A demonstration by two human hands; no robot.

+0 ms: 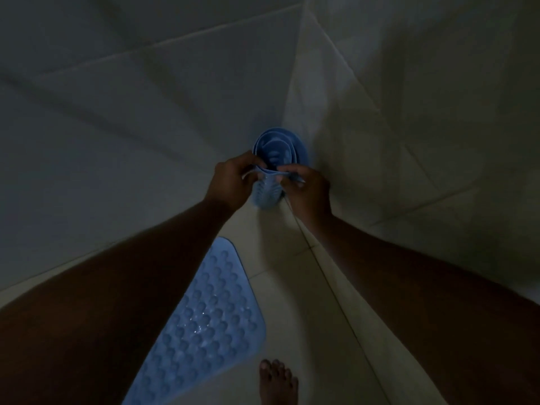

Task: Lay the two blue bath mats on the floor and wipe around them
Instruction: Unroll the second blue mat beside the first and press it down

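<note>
Against the tiled corner, a rolled blue mat (274, 159) is gripped at its loose edge by the left hand (233, 182) and the right hand (306, 190), its coil showing just beyond the fingers. Below the left forearm, a flat blue mat (204, 314) is spread on the floor (306, 287).

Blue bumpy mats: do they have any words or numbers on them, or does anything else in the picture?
None: no words, numbers or signs can be read anywhere in this dim view.
Flat blue rubber bath mat with round bumps on the pale tiled floor: only bumps, no text.
Rolled blue rubber bath mat, held by the left hand and the right hand: no text visible.
</note>
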